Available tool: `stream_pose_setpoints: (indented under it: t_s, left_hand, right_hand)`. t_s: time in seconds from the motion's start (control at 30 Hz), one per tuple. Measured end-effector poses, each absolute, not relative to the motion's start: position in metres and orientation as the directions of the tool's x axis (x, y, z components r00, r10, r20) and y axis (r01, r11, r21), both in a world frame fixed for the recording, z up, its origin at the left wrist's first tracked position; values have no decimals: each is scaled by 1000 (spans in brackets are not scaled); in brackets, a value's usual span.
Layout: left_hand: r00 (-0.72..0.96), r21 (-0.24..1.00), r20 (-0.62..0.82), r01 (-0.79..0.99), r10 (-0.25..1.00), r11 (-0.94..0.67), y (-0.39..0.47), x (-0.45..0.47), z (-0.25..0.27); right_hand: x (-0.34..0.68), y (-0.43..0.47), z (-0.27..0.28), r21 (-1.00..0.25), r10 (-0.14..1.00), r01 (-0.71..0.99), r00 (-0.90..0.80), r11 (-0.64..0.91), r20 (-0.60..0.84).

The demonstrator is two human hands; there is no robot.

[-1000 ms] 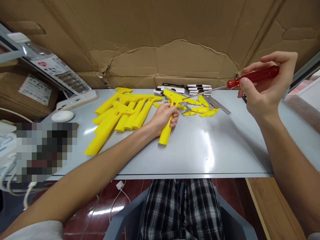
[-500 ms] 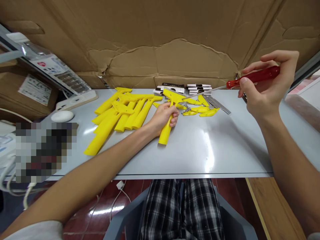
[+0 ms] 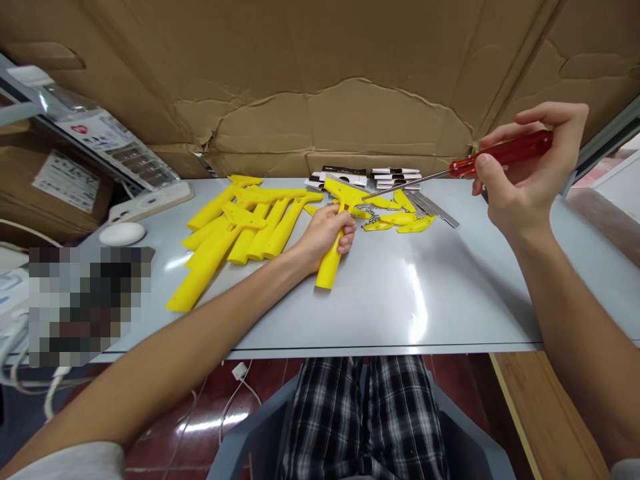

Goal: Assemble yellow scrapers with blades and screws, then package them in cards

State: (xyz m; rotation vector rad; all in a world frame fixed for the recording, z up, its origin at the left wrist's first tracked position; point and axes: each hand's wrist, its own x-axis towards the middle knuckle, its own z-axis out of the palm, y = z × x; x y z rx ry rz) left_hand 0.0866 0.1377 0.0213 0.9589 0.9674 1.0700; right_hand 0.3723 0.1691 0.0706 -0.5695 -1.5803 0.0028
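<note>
Table [image 3: 450, 300]: smooth, glossy grey sheet surface.
Pile of yellow handles [image 3: 240, 227]: moulded plastic, long and tapered, left of centre.
Yellow scraper [image 3: 337, 227]: T-shaped plastic, lying mid-table, handle gripped by closed left hand [image 3: 327, 233].
Screwdriver [image 3: 470, 163]: translucent red handle pinched in right hand [image 3: 525, 173]; thin steel shaft, tip on scraper head.

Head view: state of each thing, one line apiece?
Left hand: shut on scraper handle.
Right hand: shut on screwdriver.
Scraper: lying on the table, gripped.
Screwdriver: raised, tip at the scraper's head.
Yellow handles: loose pile, flat on the table.
Yellow caps: loose, beside the scraper's head.
Metal strips: flat, untouched.
Card packs: stacked by the cardboard.
</note>
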Motion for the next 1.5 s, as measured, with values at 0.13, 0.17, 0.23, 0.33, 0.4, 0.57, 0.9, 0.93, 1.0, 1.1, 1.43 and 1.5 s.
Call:
stream_pose_setpoints:
  t_s: [0.13, 0.17, 0.23, 0.33, 0.4, 0.57, 0.9, 0.93, 1.0, 1.1, 1.43, 1.5]
  left_hand:
    - [195, 948, -150, -250, 969, 197, 139, 86, 20]
    - [199, 948, -149, -250, 969, 197, 139, 86, 19]
    - [204, 949, -148, -245, 968, 197, 139, 85, 19]
    - [201, 950, -150, -241, 968, 198, 138, 86, 20]
    - [197, 949, -151, -246, 969, 198, 138, 86, 21]
    - [201, 949, -146, -249, 969, 195, 138, 86, 21]
    - [187, 967, -120, -202, 975, 158, 137, 87, 19]
    - [187, 967, -119, -203, 975, 157, 137, 87, 19]
    - [188, 968, -117, -197, 975, 154, 137, 87, 19]
    - [187, 971, -116, -187, 975, 152, 136, 87, 19]
    - [173, 968, -129, -194, 977, 162, 137, 88, 19]
    - [171, 968, -130, -190, 977, 163, 137, 88, 19]
  right_hand:
    - [372, 170, 70, -358, 376, 384, 31, 851, 926]
    - [372, 170, 70, -353, 366, 414, 49, 839, 929]
    - [373, 171, 70, -339, 343, 470, 78, 815, 936]
    - [375, 174, 69, -330, 334, 461, 74, 824, 940]
    - [375, 174, 69, -316, 323, 427, 58, 847, 945]
    - [374, 169, 70, -357, 380, 368, 12, 859, 925]
    - [375, 169, 71, -321, 336, 470, 55, 822, 940]
    - [375, 169, 71, -313, 329, 463, 49, 829, 943]
    - [375, 170, 71, -296, 308, 428, 42, 854, 950]
    - [373, 169, 72, -286, 297, 387, 33, 877, 954]
    - [372, 160, 75, -372, 399, 383, 11, 846, 917]
    - [371, 160, 76, -369, 393, 404, 27, 837, 919]
